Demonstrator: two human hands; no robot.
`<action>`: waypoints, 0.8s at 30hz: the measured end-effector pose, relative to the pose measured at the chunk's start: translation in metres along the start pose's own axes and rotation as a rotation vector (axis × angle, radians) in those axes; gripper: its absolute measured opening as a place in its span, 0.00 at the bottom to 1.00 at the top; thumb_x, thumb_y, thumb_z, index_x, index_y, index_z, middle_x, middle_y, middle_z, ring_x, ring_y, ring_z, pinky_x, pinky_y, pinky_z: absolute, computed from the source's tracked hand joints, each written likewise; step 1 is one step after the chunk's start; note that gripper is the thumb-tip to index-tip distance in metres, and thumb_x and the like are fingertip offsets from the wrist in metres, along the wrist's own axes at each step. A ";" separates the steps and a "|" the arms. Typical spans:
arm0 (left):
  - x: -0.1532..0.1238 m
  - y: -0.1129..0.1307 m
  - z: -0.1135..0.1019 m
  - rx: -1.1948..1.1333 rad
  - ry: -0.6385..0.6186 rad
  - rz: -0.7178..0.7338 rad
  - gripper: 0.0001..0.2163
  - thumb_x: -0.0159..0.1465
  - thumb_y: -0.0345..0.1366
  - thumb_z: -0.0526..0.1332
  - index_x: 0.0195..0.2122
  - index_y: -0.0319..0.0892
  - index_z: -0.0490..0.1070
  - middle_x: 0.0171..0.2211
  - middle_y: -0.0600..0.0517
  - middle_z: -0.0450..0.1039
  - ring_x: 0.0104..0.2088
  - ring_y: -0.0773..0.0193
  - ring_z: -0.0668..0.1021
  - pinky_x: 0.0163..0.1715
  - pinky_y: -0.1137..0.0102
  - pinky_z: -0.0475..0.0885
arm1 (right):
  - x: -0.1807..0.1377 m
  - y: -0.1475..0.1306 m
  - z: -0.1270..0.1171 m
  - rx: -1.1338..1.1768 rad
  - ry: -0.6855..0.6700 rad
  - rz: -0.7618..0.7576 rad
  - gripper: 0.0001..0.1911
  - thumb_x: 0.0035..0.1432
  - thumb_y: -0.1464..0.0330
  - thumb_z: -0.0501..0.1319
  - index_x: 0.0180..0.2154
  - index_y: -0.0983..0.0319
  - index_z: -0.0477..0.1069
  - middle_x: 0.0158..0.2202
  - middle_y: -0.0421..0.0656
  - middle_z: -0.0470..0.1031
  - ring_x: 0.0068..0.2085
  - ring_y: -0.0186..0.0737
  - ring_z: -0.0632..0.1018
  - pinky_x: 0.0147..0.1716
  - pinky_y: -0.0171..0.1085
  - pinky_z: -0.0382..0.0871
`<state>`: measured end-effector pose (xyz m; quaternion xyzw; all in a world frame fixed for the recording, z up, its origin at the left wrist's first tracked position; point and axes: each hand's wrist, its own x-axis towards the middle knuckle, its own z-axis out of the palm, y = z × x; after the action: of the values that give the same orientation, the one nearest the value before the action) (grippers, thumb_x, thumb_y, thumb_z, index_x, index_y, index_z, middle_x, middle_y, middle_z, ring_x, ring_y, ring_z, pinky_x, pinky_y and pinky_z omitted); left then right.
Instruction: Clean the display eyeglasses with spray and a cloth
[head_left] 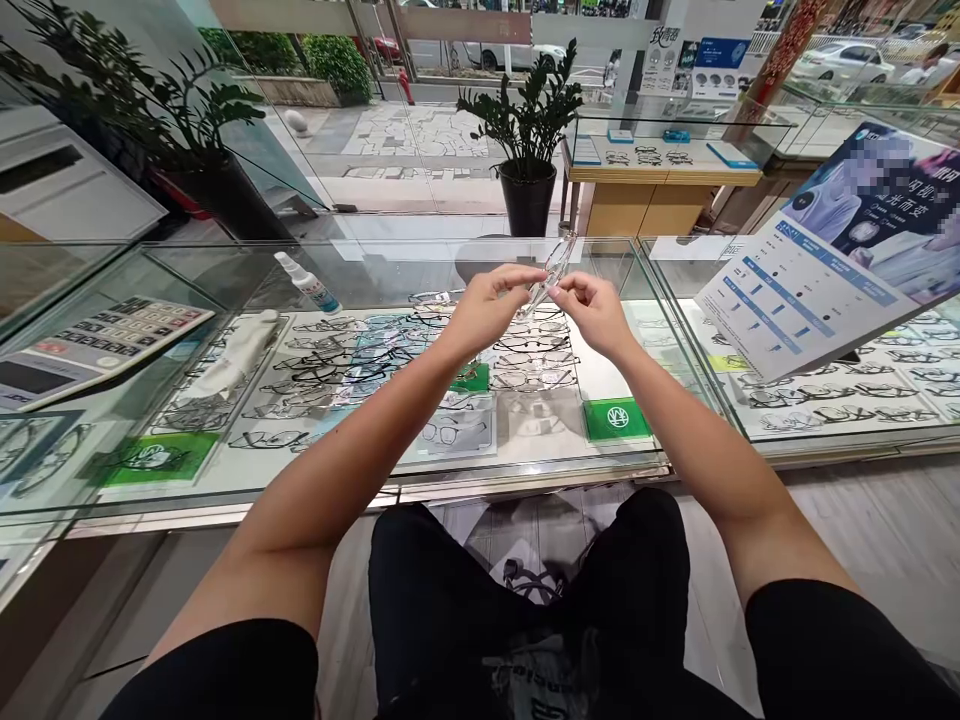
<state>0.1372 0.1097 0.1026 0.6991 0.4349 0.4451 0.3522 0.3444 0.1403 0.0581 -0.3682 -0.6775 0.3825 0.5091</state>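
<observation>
A pair of clear-framed glasses (555, 265) is held up over the glass display counter (375, 470). My left hand (487, 305) pinches one end of the frame with its fingers closed. My right hand (592, 305) pinches the other end, fingers closed too. Both hands hover above the countertop, a little apart from each other. Under the glass lie rows of several spectacle frames (525, 365) on a white tray.
A spray bottle (307, 283) and a folded white cloth (236, 350) lie on the counter to the left, a calculator (90, 345) further left. A tilted price poster (832, 260) stands at the right. A potted plant (529, 140) stands behind the counter.
</observation>
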 end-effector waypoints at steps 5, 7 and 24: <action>-0.026 -0.007 -0.002 -0.023 0.094 0.000 0.11 0.68 0.41 0.69 0.47 0.46 0.87 0.51 0.47 0.88 0.54 0.53 0.84 0.58 0.58 0.76 | -0.008 -0.012 0.007 0.046 -0.072 0.018 0.29 0.57 0.39 0.74 0.32 0.58 0.73 0.23 0.34 0.62 0.26 0.35 0.60 0.29 0.39 0.50; -0.029 -0.014 0.000 -0.042 0.154 0.020 0.10 0.67 0.44 0.71 0.44 0.45 0.85 0.47 0.47 0.88 0.48 0.55 0.84 0.52 0.60 0.76 | -0.011 -0.016 0.009 0.033 -0.100 0.012 0.27 0.57 0.42 0.75 0.31 0.58 0.73 0.23 0.34 0.64 0.27 0.34 0.61 0.28 0.38 0.51; -0.024 -0.031 0.006 -0.271 0.100 0.018 0.20 0.62 0.58 0.77 0.38 0.45 0.83 0.39 0.49 0.83 0.40 0.59 0.79 0.45 0.64 0.74 | -0.016 -0.027 0.006 -0.035 -0.081 -0.056 0.17 0.60 0.54 0.73 0.31 0.57 0.73 0.22 0.34 0.64 0.26 0.35 0.62 0.29 0.39 0.54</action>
<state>0.1279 0.0989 0.0654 0.6259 0.3815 0.5371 0.4175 0.3395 0.1133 0.0743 -0.3423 -0.7142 0.3705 0.4853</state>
